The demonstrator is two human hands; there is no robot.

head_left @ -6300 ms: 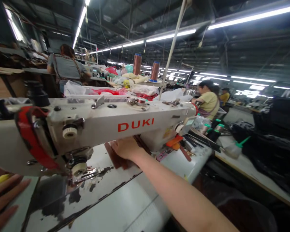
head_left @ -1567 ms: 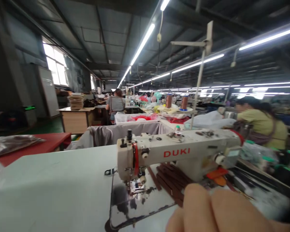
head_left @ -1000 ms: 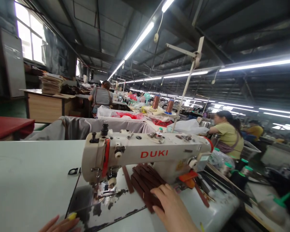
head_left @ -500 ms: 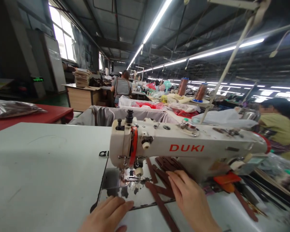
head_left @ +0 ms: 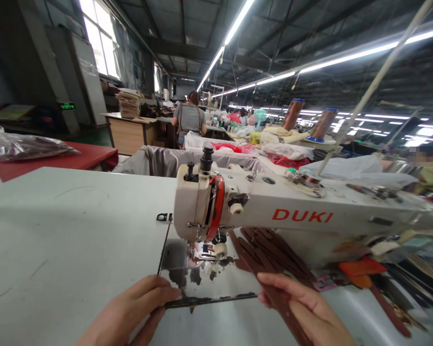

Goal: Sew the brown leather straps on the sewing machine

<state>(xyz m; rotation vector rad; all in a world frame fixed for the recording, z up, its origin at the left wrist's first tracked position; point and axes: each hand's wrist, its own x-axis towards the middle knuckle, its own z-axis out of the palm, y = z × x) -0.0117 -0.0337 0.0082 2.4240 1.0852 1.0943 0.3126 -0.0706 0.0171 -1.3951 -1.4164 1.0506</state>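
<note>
My right hand (head_left: 303,302) pinches a long brown strip (head_left: 285,307), thumb on one side and fingers under it. Behind it, a bundle of similar brown strips (head_left: 267,245) lies under the arm of a white sewing machine (head_left: 252,202). My left hand (head_left: 137,302) rests by the front left corner of the worn metal bed plate (head_left: 216,283), fingers stretched and thumb apart, with nothing visible in it. The presser foot (head_left: 206,252) sits just beyond, with no strip under it.
An orange-handled tool (head_left: 362,269) and another strip lie on the right of the pale tabletop (head_left: 75,240). A red table (head_left: 97,156) with a plastic-wrapped bundle stands at left. Behind the machine are a grey cloth-lined bin (head_left: 159,161) and a person (head_left: 191,117) seen from behind.
My right hand has gone from resting on the strips to pinching one and has drawn it toward me. My left hand has moved slightly relative to the plate corner. The view has turned left.
</note>
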